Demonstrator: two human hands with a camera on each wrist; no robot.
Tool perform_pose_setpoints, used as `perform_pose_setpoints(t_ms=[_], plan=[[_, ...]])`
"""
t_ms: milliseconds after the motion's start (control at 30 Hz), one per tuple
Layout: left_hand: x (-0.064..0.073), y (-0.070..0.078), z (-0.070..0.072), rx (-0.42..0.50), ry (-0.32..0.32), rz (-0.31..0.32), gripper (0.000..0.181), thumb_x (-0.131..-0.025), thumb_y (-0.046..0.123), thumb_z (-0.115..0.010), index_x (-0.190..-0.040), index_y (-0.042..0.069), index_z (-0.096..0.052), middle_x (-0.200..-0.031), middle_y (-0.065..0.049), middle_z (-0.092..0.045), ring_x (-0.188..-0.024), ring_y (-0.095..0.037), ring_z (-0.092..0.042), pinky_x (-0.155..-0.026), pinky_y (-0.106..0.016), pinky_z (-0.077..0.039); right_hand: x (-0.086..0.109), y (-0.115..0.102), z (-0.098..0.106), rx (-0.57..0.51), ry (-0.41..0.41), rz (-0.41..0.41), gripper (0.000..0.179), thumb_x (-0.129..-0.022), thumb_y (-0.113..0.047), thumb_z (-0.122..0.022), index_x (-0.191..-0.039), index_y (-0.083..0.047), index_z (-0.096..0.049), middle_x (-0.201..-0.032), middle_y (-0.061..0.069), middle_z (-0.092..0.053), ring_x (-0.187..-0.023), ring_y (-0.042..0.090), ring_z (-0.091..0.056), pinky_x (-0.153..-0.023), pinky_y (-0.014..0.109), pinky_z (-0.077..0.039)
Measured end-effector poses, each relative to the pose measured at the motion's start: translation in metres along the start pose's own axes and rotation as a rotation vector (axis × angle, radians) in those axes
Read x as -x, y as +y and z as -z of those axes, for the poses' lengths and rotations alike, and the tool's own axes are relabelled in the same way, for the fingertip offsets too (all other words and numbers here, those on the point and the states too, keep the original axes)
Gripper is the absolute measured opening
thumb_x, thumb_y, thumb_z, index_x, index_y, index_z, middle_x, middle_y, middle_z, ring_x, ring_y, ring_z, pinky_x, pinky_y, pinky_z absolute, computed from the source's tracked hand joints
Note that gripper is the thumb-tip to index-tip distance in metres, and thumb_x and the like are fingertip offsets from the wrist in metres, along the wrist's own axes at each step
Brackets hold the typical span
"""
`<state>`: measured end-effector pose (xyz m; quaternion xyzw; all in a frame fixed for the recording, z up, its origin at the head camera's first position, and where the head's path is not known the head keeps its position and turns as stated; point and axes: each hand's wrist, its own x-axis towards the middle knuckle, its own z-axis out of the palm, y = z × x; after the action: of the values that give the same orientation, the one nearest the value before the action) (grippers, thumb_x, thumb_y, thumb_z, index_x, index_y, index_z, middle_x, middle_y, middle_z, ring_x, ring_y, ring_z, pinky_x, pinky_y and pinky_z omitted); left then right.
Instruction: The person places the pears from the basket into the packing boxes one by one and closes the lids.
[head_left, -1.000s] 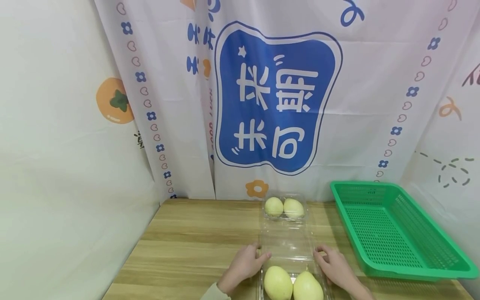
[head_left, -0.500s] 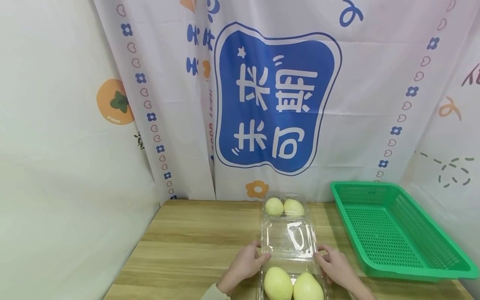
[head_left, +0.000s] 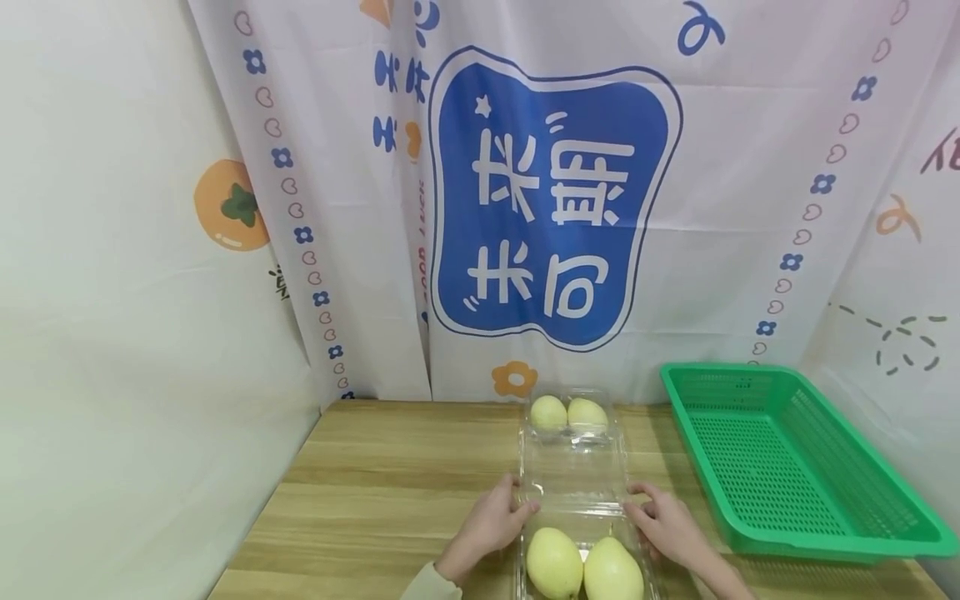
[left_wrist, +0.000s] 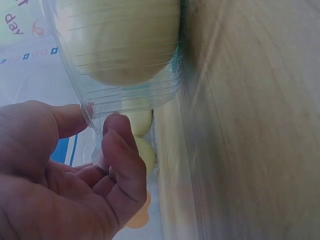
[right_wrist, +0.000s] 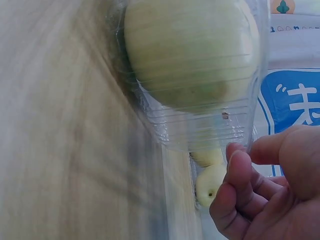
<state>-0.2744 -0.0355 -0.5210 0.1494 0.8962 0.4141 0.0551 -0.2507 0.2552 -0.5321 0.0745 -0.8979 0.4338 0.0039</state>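
Note:
In the head view a clear plastic clamshell box (head_left: 573,471) lies unfolded at the table's front, its lid stretched away from me. Two yellow-green pears (head_left: 555,562) sit side by side in its near half. My left hand (head_left: 491,521) pinches the box's left edge by the fold; in the left wrist view its thumb and fingers (left_wrist: 120,150) meet at the rim. At the opposite corner my right hand (head_left: 667,525) does the same, thumb and fingertips (right_wrist: 240,167) on the rim. Each wrist view shows a pear through the ribbed plastic wall.
Behind the lid, against the curtain, stands another clear box with two pears (head_left: 588,415). A green plastic basket (head_left: 795,546) occupies the right side of the wooden table (head_left: 360,500). A printed curtain (head_left: 375,317) hangs along the back edge.
Both hands have shifted slightly away from me with the box, and the pears in it moved along a little. The bright glare on the lid came and went as its angle changed.

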Motion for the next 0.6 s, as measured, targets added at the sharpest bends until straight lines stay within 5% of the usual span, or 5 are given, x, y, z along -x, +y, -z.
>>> perform_pose_setpoints(t_ms=[167, 600], plan=[[-0.0014, -0.0008, 0.0012, 0.042, -0.010, -0.008, 0.057, -0.096, 0.031, -0.062, -0.137, -0.003, -0.043, -0.069, 0.004, -0.061, -0.043, -0.010, -0.048, -0.040, -0.025, -0.044, -0.0023, -0.0014, 0.0014, -0.026, -0.007, 0.016, 0.037, -0.099, -0.023, -0.057, -0.124, 0.004, -0.052, -0.054, -0.002, -0.056, -0.035, 0.010, -0.048, -0.036, 0.025, -0.041], [-0.0097, -0.0013, 0.0046, 0.069, 0.000, -0.029, 0.053, -0.096, 0.022, -0.062, -0.137, -0.005, -0.041, -0.077, -0.004, -0.067, -0.043, -0.009, -0.048, -0.035, -0.023, -0.043, -0.0097, -0.0023, 0.0022, -0.070, -0.014, -0.007, 0.027, -0.100, -0.017, -0.054, -0.120, 0.001, -0.049, -0.059, 0.002, -0.059, -0.037, 0.007, -0.046, -0.037, 0.023, -0.044]])
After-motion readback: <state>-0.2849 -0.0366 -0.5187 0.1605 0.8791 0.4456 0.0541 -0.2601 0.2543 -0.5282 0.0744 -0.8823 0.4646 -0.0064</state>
